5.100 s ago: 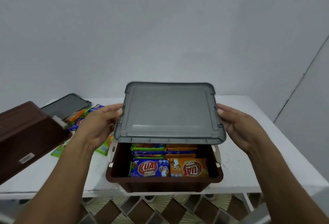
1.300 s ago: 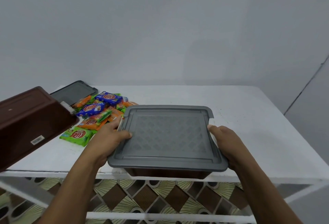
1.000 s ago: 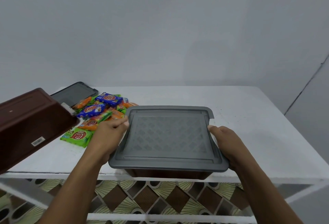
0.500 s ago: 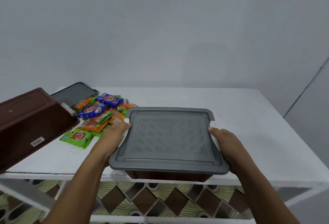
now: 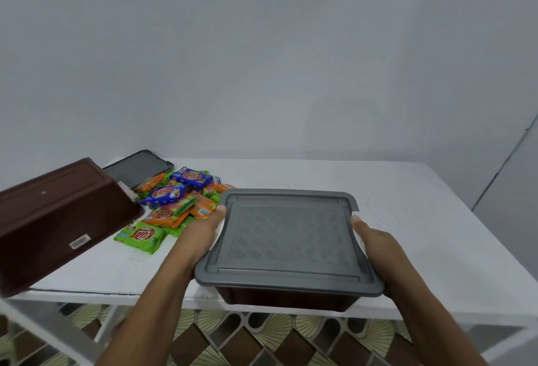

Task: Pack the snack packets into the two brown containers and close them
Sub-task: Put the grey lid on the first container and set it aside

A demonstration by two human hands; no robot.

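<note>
The brown container (image 5: 286, 298), grey lid (image 5: 286, 237) on, sits at the worktop's (image 5: 407, 205) front edge; my left hand (image 5: 203, 231) and right hand (image 5: 375, 242) clamp its 2 sides. Loose snack packets (image 5: 174, 205) lie toward the back-left corner, beside a tilted container (image 5: 58, 220).

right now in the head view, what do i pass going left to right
tilted brown container → pile of snack packets → left hand → lidded brown container, gripped at both sides → right hand. The spare grey lid at the back overlaps the first two, so it is left out.
</note>
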